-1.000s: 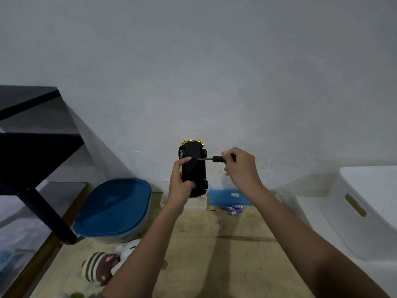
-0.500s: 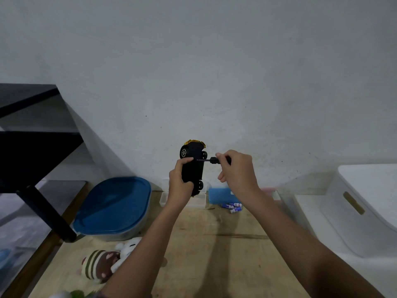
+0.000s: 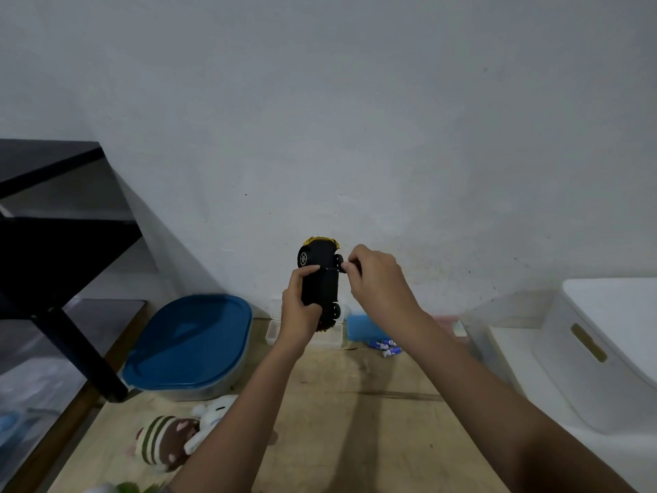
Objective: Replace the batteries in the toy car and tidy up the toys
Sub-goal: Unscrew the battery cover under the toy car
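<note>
I see my left hand (image 3: 300,311) curled round the toy car (image 3: 320,279), held up on end with its black underside facing me. Just right of the car, my right hand (image 3: 377,279) pinches a small screwdriver (image 3: 334,269), tip on the underside. The batteries (image 3: 385,346) lie on the surface (image 3: 355,403) below and right of the car.
</note>
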Available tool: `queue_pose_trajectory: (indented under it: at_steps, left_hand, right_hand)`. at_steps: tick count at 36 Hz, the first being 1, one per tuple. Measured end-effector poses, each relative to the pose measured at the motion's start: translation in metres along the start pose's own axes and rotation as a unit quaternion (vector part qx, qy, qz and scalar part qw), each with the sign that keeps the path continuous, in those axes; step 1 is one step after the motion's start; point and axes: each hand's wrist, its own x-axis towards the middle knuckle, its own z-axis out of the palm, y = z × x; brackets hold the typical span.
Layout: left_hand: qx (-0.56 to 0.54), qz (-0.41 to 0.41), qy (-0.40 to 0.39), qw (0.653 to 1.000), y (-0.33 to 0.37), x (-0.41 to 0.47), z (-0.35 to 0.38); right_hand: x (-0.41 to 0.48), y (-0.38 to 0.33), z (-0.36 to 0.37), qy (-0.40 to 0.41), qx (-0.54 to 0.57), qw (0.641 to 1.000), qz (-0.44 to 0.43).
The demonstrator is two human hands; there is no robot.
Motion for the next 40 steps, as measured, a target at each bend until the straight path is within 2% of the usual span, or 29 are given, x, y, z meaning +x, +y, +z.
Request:
queue_pose_trajectory:
  at_steps: [3, 6, 10, 13, 16, 20, 32, 40]
  left_hand:
    - [-0.017, -0.015, -0.002, 1.0, 0.006, -0.003, 0.0]
    - [-0.024, -0.025, 0.002, 0.999, 0.009, -0.004, -0.001]
    - [-0.038, -0.034, 0.009, 0.999, 0.013, -0.006, -0.004]
    - [-0.048, -0.033, 0.009, 0.998, 0.018, -0.009, -0.006]
    - [-0.049, -0.029, 0.016, 0.998, 0.022, -0.009, -0.008]
    - [-0.051, -0.021, 0.019, 0.998, 0.025, -0.009, -0.008]
    - [-0.053, -0.017, 0.015, 0.998, 0.025, -0.009, -0.008]
    - [-0.034, -0.007, 0.003, 0.999, 0.018, -0.006, -0.009]
  right_hand:
    - [0.001, -0.002, -0.003, -0.002, 0.026, 1.0, -0.015]
    - [0.0, -0.005, -0.005, -0.022, 0.006, 0.999, -0.022]
    - [0.003, -0.002, -0.006, -0.039, -0.016, 0.999, 0.023]
    - [0.007, 0.004, -0.006, -0.038, 0.091, 0.991, 0.094]
    - [0.007, 0.01, -0.008, -0.035, 0.22, 0.962, 0.16]
    - [0.006, 0.015, -0.007, -0.031, 0.262, 0.947, 0.186]
    - [0.004, 0.018, -0.003, -0.008, 0.288, 0.938, 0.193]
    - [0.002, 0.014, -0.004, 0.012, 0.236, 0.961, 0.142]
